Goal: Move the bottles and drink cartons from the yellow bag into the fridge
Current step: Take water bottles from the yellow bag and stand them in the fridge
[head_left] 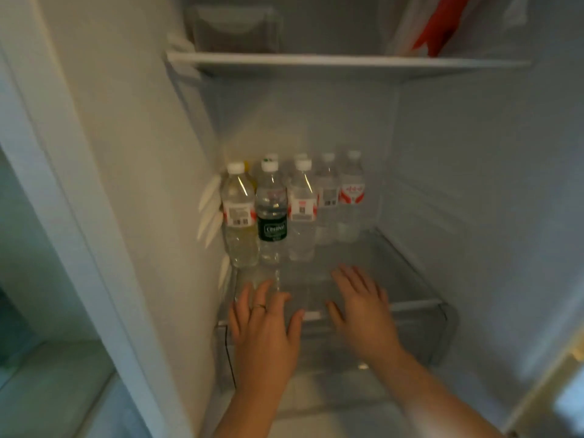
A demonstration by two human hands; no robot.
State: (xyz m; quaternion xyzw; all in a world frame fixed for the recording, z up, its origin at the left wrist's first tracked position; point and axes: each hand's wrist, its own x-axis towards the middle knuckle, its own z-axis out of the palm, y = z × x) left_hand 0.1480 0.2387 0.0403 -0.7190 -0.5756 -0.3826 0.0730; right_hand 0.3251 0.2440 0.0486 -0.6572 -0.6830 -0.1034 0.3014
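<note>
Bottles (284,210) of water stand upright in two rows at the back left of a fridge's glass shelf (395,263), tight against the left wall (142,153), as seen from the head camera. A green-label bottle (271,213) sits in the middle of the front row. Both hands hover low over the shelf's front edge, palms down, fingers spread and holding nothing. The left hand (264,330), wearing a ring (259,306), lies directly in front of the green-label bottle and is the nearer of the two. The right hand (363,314) is over bare glass to the right of the rows. The bottles lie straight ahead and deeper in, with nothing between them and the fingers.

An upper shelf (316,60) carries a red-and-white bag (442,23), and a clear drawer (436,336) sits below the glass. Neither the yellow bag nor any carton is in view. The bare right side of the shelf looks like the likeliest spot for further bottles.
</note>
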